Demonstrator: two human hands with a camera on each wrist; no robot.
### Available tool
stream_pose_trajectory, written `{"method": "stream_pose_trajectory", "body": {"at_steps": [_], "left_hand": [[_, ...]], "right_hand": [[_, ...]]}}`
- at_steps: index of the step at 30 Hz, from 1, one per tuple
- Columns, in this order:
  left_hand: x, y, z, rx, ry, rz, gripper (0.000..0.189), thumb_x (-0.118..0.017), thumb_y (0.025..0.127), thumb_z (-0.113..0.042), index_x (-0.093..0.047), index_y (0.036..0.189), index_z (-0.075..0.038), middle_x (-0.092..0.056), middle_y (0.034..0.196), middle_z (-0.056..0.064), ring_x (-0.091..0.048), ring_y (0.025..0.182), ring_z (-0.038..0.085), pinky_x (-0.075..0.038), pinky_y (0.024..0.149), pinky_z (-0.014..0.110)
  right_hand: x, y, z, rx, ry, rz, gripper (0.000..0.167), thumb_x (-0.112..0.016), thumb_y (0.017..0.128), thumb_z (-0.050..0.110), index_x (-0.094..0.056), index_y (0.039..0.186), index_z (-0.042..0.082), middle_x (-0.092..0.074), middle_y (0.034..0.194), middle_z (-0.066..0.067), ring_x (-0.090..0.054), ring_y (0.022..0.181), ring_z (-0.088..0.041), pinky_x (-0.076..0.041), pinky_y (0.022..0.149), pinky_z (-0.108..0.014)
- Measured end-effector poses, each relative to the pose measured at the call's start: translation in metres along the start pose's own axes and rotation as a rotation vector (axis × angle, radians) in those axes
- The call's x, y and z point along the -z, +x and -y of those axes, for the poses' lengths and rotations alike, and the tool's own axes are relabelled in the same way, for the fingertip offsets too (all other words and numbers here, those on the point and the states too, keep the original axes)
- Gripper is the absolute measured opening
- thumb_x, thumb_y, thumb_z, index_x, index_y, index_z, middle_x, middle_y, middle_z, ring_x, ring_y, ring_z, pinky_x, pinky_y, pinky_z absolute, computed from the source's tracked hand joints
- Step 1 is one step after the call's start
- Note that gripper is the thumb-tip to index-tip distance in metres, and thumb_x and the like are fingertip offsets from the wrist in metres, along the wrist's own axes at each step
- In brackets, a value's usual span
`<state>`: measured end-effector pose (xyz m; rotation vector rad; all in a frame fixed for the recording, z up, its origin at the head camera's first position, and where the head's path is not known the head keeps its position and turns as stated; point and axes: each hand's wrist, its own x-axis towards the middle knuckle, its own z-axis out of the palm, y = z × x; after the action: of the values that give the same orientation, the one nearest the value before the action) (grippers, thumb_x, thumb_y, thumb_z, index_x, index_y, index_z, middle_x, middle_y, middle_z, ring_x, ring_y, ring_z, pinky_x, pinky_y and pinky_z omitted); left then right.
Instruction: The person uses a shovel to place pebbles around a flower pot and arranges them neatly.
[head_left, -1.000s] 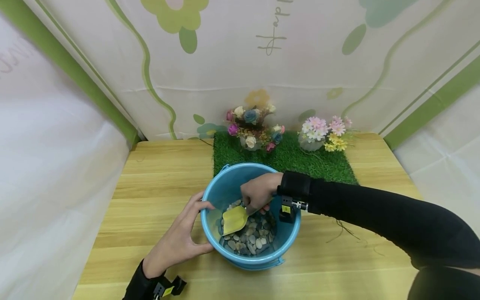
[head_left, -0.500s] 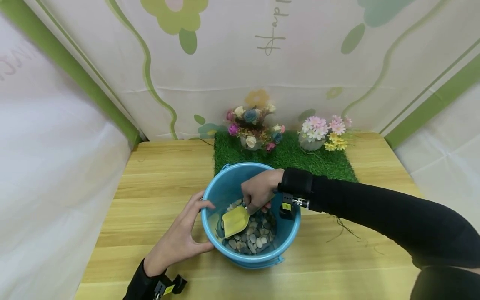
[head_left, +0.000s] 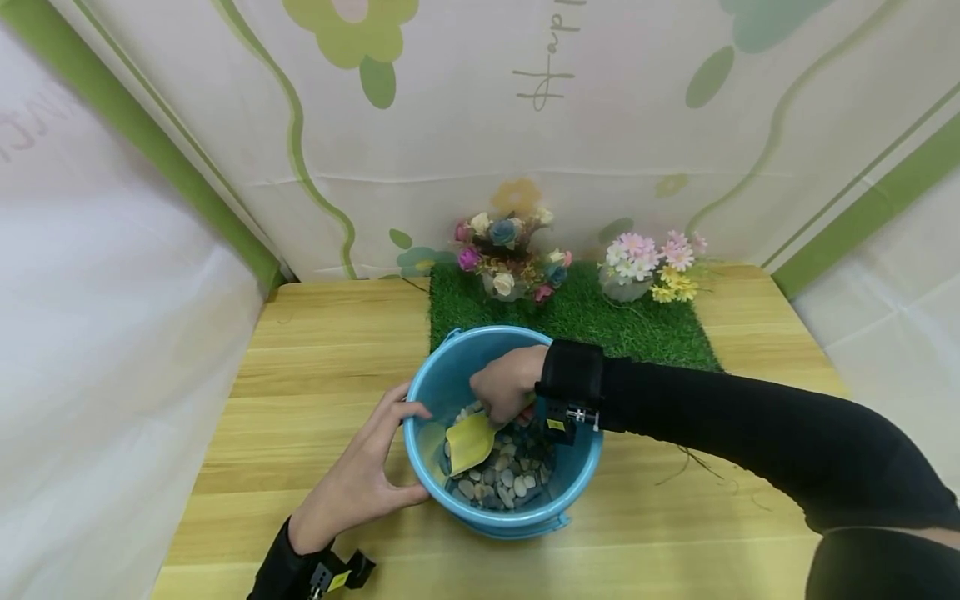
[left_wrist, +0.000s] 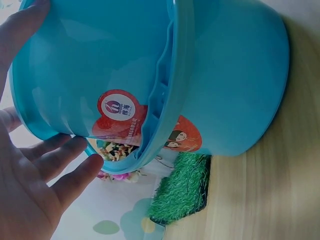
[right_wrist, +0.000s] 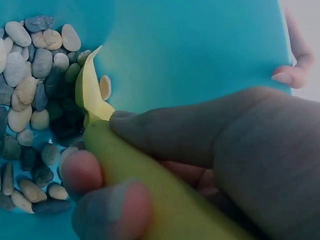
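A light-blue bucket [head_left: 577,483] stands on the wooden table with grey, white and tan pebbles [head_left: 502,475] at its bottom. My right hand [head_left: 506,383] reaches inside and grips the handle of a yellow toy shovel [head_left: 470,442], fingers and thumb wrapped round it in the right wrist view. The shovel's blade [right_wrist: 91,90] is tilted at the edge of the pebbles, by the bucket's wall. On the left, my left hand [head_left: 367,467] holds the bucket's rim, fingers over the edge and thumb against the outside. Red stickers [left_wrist: 118,112] mark the bucket in the left wrist view.
Behind the bucket lies a green artificial grass mat [head_left: 585,312]. On it stand a pot of mixed roses [head_left: 504,258] and a pot of pink, white and yellow flowers [head_left: 637,262]. A printed curtain [head_left: 465,142] hangs behind the table [head_left: 300,367].
My right hand and wrist have shifted slightly left inside the bucket, while the shovel's blade has barely moved. The left hand keeps its place on the rim.
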<state>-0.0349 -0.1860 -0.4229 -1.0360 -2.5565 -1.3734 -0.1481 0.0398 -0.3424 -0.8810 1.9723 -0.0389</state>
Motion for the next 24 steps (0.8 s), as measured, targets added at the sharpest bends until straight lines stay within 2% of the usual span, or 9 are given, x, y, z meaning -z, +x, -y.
{"method": "stream_pose_trajectory", "body": {"at_steps": [3, 6, 10, 13, 17, 20, 24], "left_hand": [[0.000, -0.001, 0.000, 0.001, 0.001, -0.001, 0.075, -0.093, 0.074, -0.020, -0.046, 0.133, -0.014, -0.030, 0.158, 0.012, -0.039, 0.138, 0.036, -0.049, 0.101, 0.048], [-0.001, -0.002, 0.000, 0.001, 0.003, -0.002, 0.073, -0.092, 0.076, -0.024, -0.046, 0.132, -0.015, -0.030, 0.158, 0.012, -0.040, 0.137, 0.035, -0.050, 0.100, 0.047], [-0.001, -0.002, 0.000, 0.002, 0.001, -0.006, 0.069, -0.089, 0.080, -0.033, -0.047, 0.132, -0.016, -0.031, 0.157, 0.012, -0.040, 0.137, 0.035, -0.051, 0.099, 0.047], [-0.001, -0.001, 0.000, -0.001, -0.002, -0.007, 0.070, -0.090, 0.079, -0.029, -0.047, 0.132, -0.016, -0.031, 0.157, 0.013, -0.040, 0.137, 0.035, -0.051, 0.099, 0.047], [-0.001, 0.000, 0.001, -0.005, -0.002, -0.007, 0.072, -0.091, 0.077, -0.024, -0.046, 0.132, -0.015, -0.031, 0.157, 0.014, -0.040, 0.137, 0.036, -0.051, 0.099, 0.048], [-0.001, 0.000, 0.001, -0.003, 0.002, -0.011, 0.070, -0.090, 0.079, -0.030, -0.047, 0.132, -0.016, -0.032, 0.157, 0.013, -0.041, 0.136, 0.036, -0.051, 0.099, 0.049], [-0.001, 0.001, 0.000, 0.002, 0.001, -0.016, 0.067, -0.086, 0.082, -0.039, -0.047, 0.132, -0.016, -0.033, 0.156, 0.012, -0.040, 0.137, 0.035, -0.051, 0.099, 0.049]], "right_hand": [[0.000, 0.002, 0.005, -0.042, -0.018, 0.014, 0.023, -0.058, 0.104, 0.011, -0.061, 0.081, 0.009, -0.054, 0.057, -0.002, -0.048, 0.047, -0.011, -0.037, 0.047, -0.025], [0.000, 0.003, 0.010, -0.082, -0.053, 0.035, 0.021, -0.058, 0.104, 0.013, -0.058, 0.083, 0.011, -0.054, 0.059, -0.003, -0.047, 0.046, -0.012, -0.036, 0.046, -0.024], [0.004, 0.005, 0.016, -0.097, -0.115, 0.051, 0.021, -0.059, 0.103, 0.015, -0.057, 0.083, 0.011, -0.052, 0.062, -0.002, -0.043, 0.047, -0.012, -0.032, 0.048, -0.025], [0.005, 0.006, 0.015, -0.090, -0.116, 0.050, 0.022, -0.059, 0.103, 0.016, -0.059, 0.082, 0.011, -0.053, 0.062, -0.001, -0.042, 0.047, -0.013, -0.032, 0.049, -0.026], [0.003, 0.005, 0.003, -0.039, -0.031, 0.044, 0.036, -0.059, 0.104, 0.016, -0.063, 0.069, 0.010, -0.056, 0.057, -0.002, -0.046, 0.047, -0.013, -0.036, 0.048, -0.027], [0.000, 0.003, -0.007, 0.027, 0.022, 0.038, 0.046, -0.060, 0.104, 0.017, -0.061, 0.059, 0.012, -0.053, 0.053, -0.002, -0.046, 0.046, -0.013, -0.036, 0.050, -0.026], [-0.001, 0.001, -0.014, 0.090, 0.037, 0.027, 0.048, -0.061, 0.104, 0.017, -0.060, 0.056, 0.012, -0.053, 0.051, -0.001, -0.047, 0.046, -0.012, -0.036, 0.050, -0.025]]}}
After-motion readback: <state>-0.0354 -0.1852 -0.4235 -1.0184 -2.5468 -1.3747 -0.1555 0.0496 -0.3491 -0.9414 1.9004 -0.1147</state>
